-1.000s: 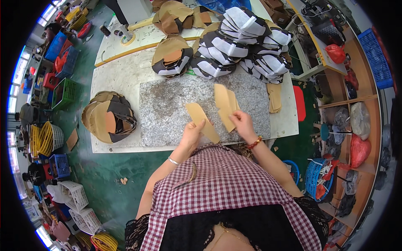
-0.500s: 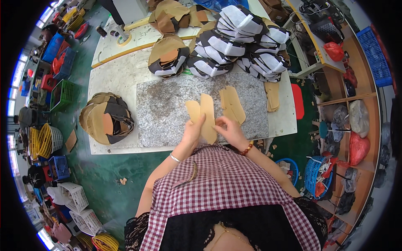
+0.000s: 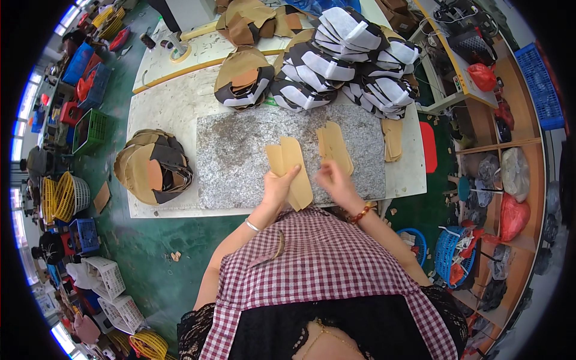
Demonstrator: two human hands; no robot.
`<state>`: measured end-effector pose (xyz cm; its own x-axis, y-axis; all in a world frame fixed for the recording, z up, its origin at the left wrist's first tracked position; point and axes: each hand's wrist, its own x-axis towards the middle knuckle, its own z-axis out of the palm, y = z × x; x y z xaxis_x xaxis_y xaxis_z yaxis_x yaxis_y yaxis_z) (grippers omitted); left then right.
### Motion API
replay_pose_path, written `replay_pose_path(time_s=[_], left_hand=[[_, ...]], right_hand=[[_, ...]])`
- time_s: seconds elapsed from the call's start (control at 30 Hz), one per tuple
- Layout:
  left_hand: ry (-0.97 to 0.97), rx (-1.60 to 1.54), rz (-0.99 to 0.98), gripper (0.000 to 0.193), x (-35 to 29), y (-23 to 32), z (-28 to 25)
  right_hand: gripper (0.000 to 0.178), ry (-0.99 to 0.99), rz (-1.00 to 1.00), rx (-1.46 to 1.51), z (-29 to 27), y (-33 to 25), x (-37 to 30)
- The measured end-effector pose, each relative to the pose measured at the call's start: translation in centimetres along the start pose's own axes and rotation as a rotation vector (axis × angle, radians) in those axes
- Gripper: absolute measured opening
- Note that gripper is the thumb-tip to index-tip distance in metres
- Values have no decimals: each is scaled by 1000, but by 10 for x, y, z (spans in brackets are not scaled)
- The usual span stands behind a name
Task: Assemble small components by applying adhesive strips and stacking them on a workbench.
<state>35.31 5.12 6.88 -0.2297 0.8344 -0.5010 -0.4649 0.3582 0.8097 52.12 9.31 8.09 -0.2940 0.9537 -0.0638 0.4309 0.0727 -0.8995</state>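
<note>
My left hand is closed around a few flat tan pieces with rounded ends, fanned slightly apart above the work board. The thumb presses on their face. Just to the right is my right hand, its fingers curled and smeared by motion; whether anything is between them I cannot tell. It is close to the lower end of a small stack of similar tan pieces lying on the speckled grey board.
Layered tan and black pieces lie left of the board. Behind it rise piles of white-and-black pieces and a tan-and-black bundle. More tan strips lie at the table's right. A blue basket stands on the floor at right.
My right hand has come away from the held tan pieces and shifted right, toward the stack on the board. The pieces in my left hand now lie closer together.
</note>
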Motion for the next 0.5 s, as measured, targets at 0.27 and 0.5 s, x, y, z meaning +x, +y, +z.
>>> replay_pose_path(time_s=[0.27,0.5], left_hand=[[-79,53,-24,17,11,-16,-12],[5,118,6,18,21,0,33]], right_hand=[[17,-19,211,197,-29,36,18],[25,163,22,-271,-55,75,27]])
